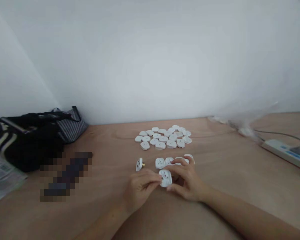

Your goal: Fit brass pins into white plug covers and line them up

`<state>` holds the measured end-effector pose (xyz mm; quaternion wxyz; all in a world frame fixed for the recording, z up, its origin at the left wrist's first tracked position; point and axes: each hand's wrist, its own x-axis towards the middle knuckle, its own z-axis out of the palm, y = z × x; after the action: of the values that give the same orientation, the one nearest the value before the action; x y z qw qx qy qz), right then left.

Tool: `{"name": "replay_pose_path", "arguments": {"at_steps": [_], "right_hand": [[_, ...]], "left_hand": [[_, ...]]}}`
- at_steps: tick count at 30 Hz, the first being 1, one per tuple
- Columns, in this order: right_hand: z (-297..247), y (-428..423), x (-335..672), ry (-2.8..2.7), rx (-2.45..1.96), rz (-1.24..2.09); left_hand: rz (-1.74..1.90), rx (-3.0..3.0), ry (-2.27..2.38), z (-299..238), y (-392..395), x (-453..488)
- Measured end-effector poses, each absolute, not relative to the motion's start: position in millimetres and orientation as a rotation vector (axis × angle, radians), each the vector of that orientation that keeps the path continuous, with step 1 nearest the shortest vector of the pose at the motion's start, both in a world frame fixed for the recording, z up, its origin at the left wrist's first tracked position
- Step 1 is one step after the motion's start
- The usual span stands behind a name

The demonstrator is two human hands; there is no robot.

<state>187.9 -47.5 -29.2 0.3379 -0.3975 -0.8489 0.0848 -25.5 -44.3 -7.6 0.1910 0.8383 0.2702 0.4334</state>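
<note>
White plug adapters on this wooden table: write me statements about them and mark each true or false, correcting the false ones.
1. The left hand and right hand both hold one white plug adapter. True.
2. An adapter showing brass pins lies to the right of the hands. False: it lies to their left, apart from the others.
3. The large cluster of adapters sits farther from the hands than the short row. True.
4. The power strip stands upright against the wall. False: it lies flat on the table, off to the right.
</note>
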Motion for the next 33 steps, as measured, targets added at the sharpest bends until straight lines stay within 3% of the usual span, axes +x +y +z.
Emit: {"name": "replay_pose_path", "arguments": {"at_steps": [14,28,33], "right_hand": [[-34,-48,190,-2.191,-1.005,0.191],[-31,-48,189,-2.185,-0.997,0.287],[-31,-48,189,-2.167,-1.039,0.294]], "left_hand": [[0.966,2.651,0.691,-11,-41,-32],[0.867,2.534,0.901,-16,-42,-34],[0.614,2.581,1.105,1,-38,-50]]}}
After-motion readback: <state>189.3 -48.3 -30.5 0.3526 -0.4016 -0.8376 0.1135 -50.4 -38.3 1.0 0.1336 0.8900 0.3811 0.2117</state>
